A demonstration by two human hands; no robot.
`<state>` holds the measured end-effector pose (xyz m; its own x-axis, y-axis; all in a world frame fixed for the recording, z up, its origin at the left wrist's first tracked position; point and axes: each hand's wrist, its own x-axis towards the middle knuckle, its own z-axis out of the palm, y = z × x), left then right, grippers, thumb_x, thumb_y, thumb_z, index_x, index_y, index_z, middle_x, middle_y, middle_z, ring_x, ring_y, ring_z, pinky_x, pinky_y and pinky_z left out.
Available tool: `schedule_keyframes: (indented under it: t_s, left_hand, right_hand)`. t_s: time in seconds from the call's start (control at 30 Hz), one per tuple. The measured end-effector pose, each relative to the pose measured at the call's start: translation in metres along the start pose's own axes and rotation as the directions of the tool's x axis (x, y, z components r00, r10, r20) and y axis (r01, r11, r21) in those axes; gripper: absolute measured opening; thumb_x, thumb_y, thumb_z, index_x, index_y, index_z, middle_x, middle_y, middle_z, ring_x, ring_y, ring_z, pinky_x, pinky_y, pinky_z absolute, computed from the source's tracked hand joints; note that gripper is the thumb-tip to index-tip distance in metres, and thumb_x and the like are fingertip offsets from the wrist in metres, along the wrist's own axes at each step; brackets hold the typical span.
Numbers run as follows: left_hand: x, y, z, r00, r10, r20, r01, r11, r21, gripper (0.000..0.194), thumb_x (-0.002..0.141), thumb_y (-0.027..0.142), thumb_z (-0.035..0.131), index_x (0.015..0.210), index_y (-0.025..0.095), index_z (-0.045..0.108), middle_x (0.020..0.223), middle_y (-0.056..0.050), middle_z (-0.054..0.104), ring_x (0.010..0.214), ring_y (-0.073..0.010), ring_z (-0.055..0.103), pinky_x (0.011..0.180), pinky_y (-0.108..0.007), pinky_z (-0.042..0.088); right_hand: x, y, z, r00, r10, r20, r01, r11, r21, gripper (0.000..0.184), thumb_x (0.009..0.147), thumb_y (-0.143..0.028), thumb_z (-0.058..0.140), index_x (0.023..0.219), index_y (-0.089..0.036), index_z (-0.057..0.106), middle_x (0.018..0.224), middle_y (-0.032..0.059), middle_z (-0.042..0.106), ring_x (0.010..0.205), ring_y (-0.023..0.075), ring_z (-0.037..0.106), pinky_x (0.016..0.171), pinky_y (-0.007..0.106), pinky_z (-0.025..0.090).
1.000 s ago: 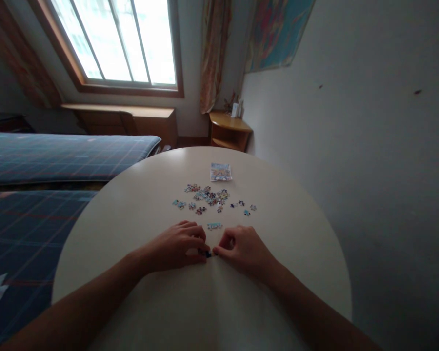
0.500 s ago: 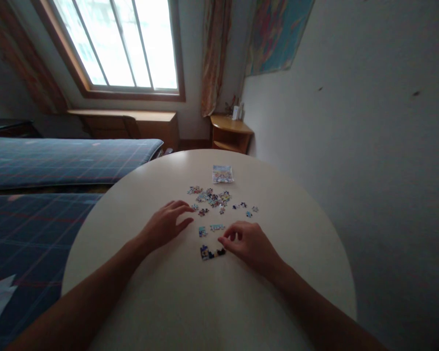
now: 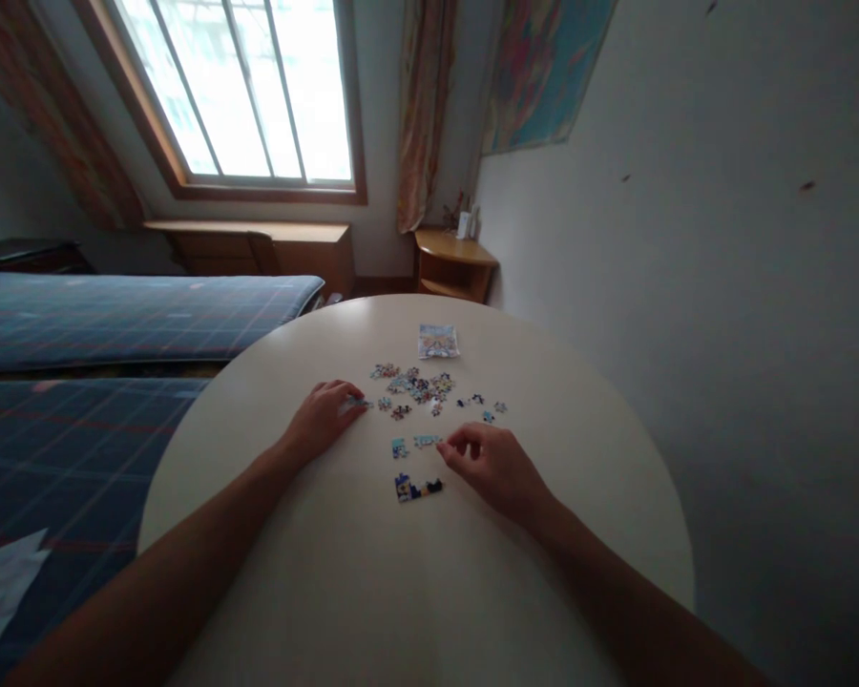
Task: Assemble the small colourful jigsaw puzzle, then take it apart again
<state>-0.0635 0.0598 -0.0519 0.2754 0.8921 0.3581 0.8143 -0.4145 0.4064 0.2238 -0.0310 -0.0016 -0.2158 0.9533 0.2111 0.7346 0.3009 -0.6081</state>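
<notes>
My left hand (image 3: 324, 412) reaches to the left edge of the scattered jigsaw pieces. Its thumb and fingers close around light-blue puzzle pieces (image 3: 359, 403), partly covered by the fingers. My right hand (image 3: 492, 466) is curled in a pinch, fingertips at the right end of a light-blue joined strip (image 3: 426, 441); whether anything small is between them is hidden. Left of that strip lies a small blue joined piece (image 3: 399, 447). Nearer to me rests a dark-blue and black joined section (image 3: 416, 488). Beyond the hands spreads a loose pile of puzzle pieces (image 3: 419, 386).
A round white table (image 3: 429, 582) carries everything. At its far side lies a small printed picture packet (image 3: 438, 341). Several single pieces (image 3: 488, 416) sit right of the pile. A plaid mattress (image 3: 115, 320) stands to the left, a white wall (image 3: 744, 315) to the right.
My left hand has left the dark section, moved away and left, and closed on the light-blue pieces. My right hand has shifted from the dark section up to the light-blue strip's end.
</notes>
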Motion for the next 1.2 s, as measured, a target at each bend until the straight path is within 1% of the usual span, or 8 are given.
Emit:
schedule_keyframes:
  t_s: [0.17, 0.33, 0.5, 0.6, 0.73, 0.93, 1.07, 1.2]
  left_hand:
    - [-0.001, 0.007, -0.003, 0.998, -0.051, -0.025, 0.048, 0.993, -0.105, 0.019, 0.084, 0.036, 0.058, 0.086, 0.022, 0.07, 0.098, -0.005, 0.072, 0.1, -0.0245, 0.061, 0.098, -0.039, 0.044]
    - [-0.004, 0.018, -0.004, 0.993, -0.117, -0.027, 0.112, 0.983, -0.144, 0.025, 0.086, 0.038, 0.054, 0.09, 0.021, 0.072, 0.091, -0.005, 0.074, 0.091, -0.0232, 0.065, 0.09, -0.037, 0.048]
    - [-0.01, 0.029, -0.007, 0.996, -0.055, 0.072, 0.064, 0.989, -0.133, 0.022, 0.084, 0.036, 0.057, 0.089, 0.023, 0.074, 0.09, -0.004, 0.075, 0.089, -0.0221, 0.066, 0.086, -0.034, 0.049]
    - [-0.011, 0.024, -0.008, 0.999, -0.048, 0.007, 0.049, 0.997, -0.06, 0.025, 0.086, 0.036, 0.055, 0.089, 0.022, 0.075, 0.091, -0.005, 0.073, 0.089, -0.023, 0.064, 0.086, -0.036, 0.049]
    - [-0.006, 0.006, -0.008, 0.987, -0.122, -0.105, 0.129, 0.99, 0.062, 0.028, 0.086, 0.036, 0.055, 0.101, 0.021, 0.074, 0.1, -0.008, 0.069, 0.091, -0.0242, 0.063, 0.089, -0.039, 0.049]
    - [0.0, 0.0, -0.005, 0.986, -0.159, -0.044, 0.163, 0.98, 0.116, 0.023, 0.083, 0.035, 0.059, 0.093, 0.023, 0.074, 0.109, -0.009, 0.068, 0.104, -0.0299, 0.059, 0.097, -0.045, 0.044]
    - [0.001, 0.004, -0.004, 0.978, -0.202, -0.046, 0.205, 0.975, 0.085, 0.021, 0.082, 0.033, 0.059, 0.091, 0.02, 0.073, 0.098, -0.01, 0.07, 0.099, -0.0305, 0.06, 0.093, -0.045, 0.046]
    - [-0.001, 0.008, -0.006, 0.968, -0.249, -0.037, 0.25, 0.967, 0.039, 0.02, 0.081, 0.032, 0.059, 0.091, 0.019, 0.071, 0.081, -0.007, 0.07, 0.084, -0.0257, 0.064, 0.078, -0.038, 0.05]
  right_hand:
    - [0.002, 0.003, 0.001, 1.0, 0.004, 0.008, -0.004, 1.0, -0.009, 0.02, 0.084, -0.034, 0.062, 0.073, -0.02, 0.071, 0.07, 0.0005, 0.069, 0.06, 0.012, 0.056, 0.061, 0.025, 0.037]
    - [0.006, 0.01, 0.004, 0.999, 0.028, 0.026, -0.027, 0.999, -0.04, 0.021, 0.085, -0.033, 0.06, 0.073, -0.019, 0.071, 0.07, 0.002, 0.07, 0.06, 0.0126, 0.056, 0.06, 0.026, 0.037]
    - [0.007, 0.011, 0.005, 0.998, 0.044, 0.041, -0.042, 0.998, -0.041, 0.021, 0.086, -0.032, 0.059, 0.075, -0.019, 0.071, 0.071, 0.0022, 0.07, 0.06, 0.0129, 0.057, 0.06, 0.026, 0.038]
    - [0.008, 0.01, 0.004, 0.998, 0.047, 0.046, -0.045, 0.998, -0.035, 0.021, 0.086, -0.033, 0.059, 0.076, -0.019, 0.072, 0.072, 0.0026, 0.071, 0.06, 0.013, 0.057, 0.06, 0.026, 0.038]
    - [0.009, 0.012, 0.003, 0.997, 0.051, 0.05, -0.05, 0.998, -0.032, 0.021, 0.086, -0.033, 0.058, 0.079, -0.019, 0.073, 0.073, 0.0026, 0.071, 0.062, 0.0136, 0.058, 0.061, 0.027, 0.039]
    - [0.01, 0.013, 0.002, 0.997, 0.054, 0.057, -0.053, 0.999, -0.01, 0.022, 0.086, -0.032, 0.058, 0.079, -0.018, 0.073, 0.071, 0.0035, 0.07, 0.061, 0.0142, 0.059, 0.061, 0.027, 0.04]
    - [0.009, 0.011, 0.001, 0.997, 0.05, 0.056, -0.05, 0.999, -0.006, 0.02, 0.086, -0.031, 0.059, 0.078, -0.019, 0.073, 0.071, 0.0037, 0.07, 0.06, 0.014, 0.058, 0.06, 0.027, 0.039]
    - [0.009, 0.012, 0.001, 0.997, 0.049, 0.062, -0.049, 0.999, -0.001, 0.019, 0.086, -0.03, 0.06, 0.078, -0.019, 0.072, 0.072, 0.0036, 0.07, 0.06, 0.0137, 0.058, 0.059, 0.026, 0.039]
